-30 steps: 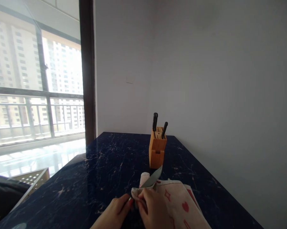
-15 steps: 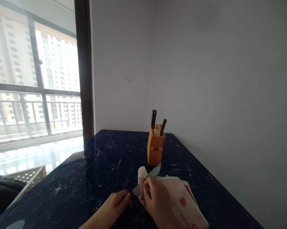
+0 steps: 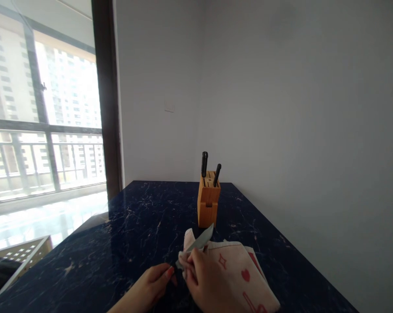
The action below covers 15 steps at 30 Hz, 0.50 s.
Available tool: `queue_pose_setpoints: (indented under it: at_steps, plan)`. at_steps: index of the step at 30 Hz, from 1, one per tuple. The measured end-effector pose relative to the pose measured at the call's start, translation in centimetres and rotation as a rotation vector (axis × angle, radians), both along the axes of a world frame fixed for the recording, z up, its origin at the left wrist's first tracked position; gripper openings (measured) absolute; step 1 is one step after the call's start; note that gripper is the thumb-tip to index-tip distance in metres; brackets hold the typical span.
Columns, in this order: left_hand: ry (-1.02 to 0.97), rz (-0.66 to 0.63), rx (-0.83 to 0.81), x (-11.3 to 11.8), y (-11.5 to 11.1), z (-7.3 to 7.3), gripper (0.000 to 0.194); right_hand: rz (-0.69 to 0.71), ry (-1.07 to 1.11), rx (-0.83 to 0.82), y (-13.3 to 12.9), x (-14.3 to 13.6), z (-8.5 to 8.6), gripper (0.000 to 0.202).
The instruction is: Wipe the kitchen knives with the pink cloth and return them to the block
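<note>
A kitchen knife (image 3: 202,238) points away and to the right, its blade rising out of a folded cloth. My left hand (image 3: 153,280) is closed around its dark handle, most of which is hidden by the fingers. Pinched in my right hand (image 3: 204,278) is the white cloth (image 3: 230,263) with red heart and star prints, wrapped on the blade close to the handle. The rest of the cloth drapes to the right, over the table. Just beyond the blade tip stands a wooden knife block (image 3: 208,204) with two black-handled knives (image 3: 204,164) in its slots.
The dark blue marbled table (image 3: 144,217) runs to the grey walls at the back and right. At the lower left is a pale perforated basket (image 3: 29,256) with dark fabric in it. A large window (image 3: 46,108) fills the left side.
My right hand has slid the cloth down the blade toward the handle, so more of the blade shows. My left hand stays on the handle. The view has turned slightly right.
</note>
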<state>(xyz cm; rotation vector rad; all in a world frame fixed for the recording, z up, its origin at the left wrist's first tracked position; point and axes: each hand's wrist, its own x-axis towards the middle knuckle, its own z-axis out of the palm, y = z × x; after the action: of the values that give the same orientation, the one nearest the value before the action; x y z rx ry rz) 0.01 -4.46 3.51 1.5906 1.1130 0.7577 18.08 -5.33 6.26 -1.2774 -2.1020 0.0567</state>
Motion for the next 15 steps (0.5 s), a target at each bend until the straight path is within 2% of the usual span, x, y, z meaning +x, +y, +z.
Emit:
queue_pose_setpoints:
  at_steps: [2, 7, 8, 12, 13, 15]
  plan:
    - [-0.005, 0.013, 0.0, 0.06, -0.06, -0.04, 0.055, 0.052, -0.022, 0.002, -0.06, -0.13, -0.04, 0.021]
    - [0.006, -0.01, 0.022, 0.1, -0.27, 0.1, 0.053, -0.135, 0.157, -0.054, 0.59, 0.5, -0.37, 0.009]
    - [0.021, -0.019, 0.037, 0.09, -0.32, 0.24, 0.053, -0.126, 0.168, -0.064, 0.64, 0.51, -0.49, 0.008]
    - [0.099, -0.053, 0.111, 0.0, -0.45, 0.81, 0.05, 0.051, 0.088, -0.045, 0.44, 0.08, -0.75, 0.008]
    - [0.115, -0.055, 0.123, -0.01, -0.43, 0.82, 0.05, 0.057, 0.081, -0.044, 0.49, 0.1, -0.73, 0.008]
    - [0.131, -0.052, 0.123, -0.02, -0.3, 0.55, 0.051, -0.02, 0.135, -0.071, 0.83, 0.51, -0.65, 0.005]
